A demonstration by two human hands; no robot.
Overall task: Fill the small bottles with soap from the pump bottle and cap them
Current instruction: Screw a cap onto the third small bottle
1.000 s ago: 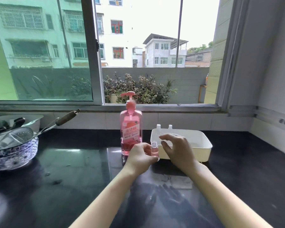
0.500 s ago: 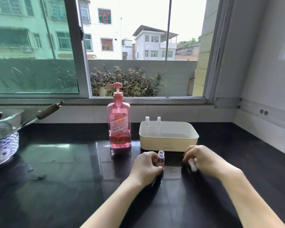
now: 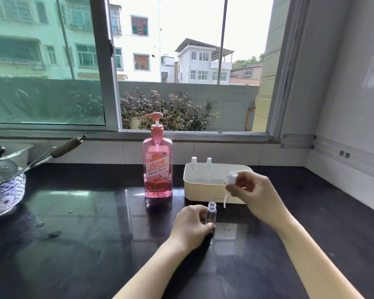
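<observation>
Left hand [image 3: 191, 225] grips an uncapped, empty bottle [image 3: 211, 214]; right hand [image 3: 254, 192], above it, holds its cap [image 3: 232, 177]; filling from pump bottle [image 3: 158, 167] and capping remain.

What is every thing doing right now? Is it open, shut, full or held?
Pink pump soap bottle: upright, partly full.
Small clear plastic bottle: uncapped, upright, held by left hand.
White spray cap with tube: off the bottle, held by right hand.
Cream plastic tub: holds two capped small bottles.
Window: open.

Left hand [image 3: 192, 225] hides small bottle's [image 3: 211, 214] base
</observation>
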